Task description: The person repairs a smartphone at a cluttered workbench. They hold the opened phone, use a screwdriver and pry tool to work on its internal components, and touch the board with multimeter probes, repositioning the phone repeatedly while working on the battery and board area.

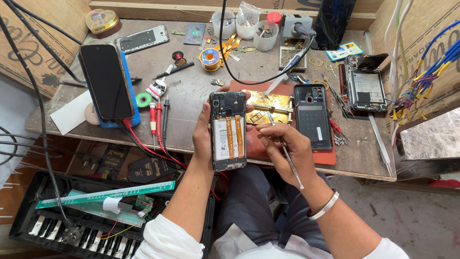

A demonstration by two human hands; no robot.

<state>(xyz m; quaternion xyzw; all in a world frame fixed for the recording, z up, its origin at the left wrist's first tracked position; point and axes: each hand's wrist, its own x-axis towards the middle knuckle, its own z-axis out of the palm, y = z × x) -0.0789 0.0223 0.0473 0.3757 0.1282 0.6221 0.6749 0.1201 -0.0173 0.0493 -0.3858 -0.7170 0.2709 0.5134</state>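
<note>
Now the left hand (203, 132) wraps around an open phone (228, 130), flat and boxy, middle of the bench. At three o'clock, the right hand (287, 151) pinches thin metal tweezers (286, 152).

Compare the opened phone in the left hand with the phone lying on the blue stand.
The opened phone shows its battery and orange ribbon cables; the phone on the blue stand shows only a dark, blank screen. The opened phone is held in the left hand; the other rests untouched. Both are slim rectangular handsets.
</note>
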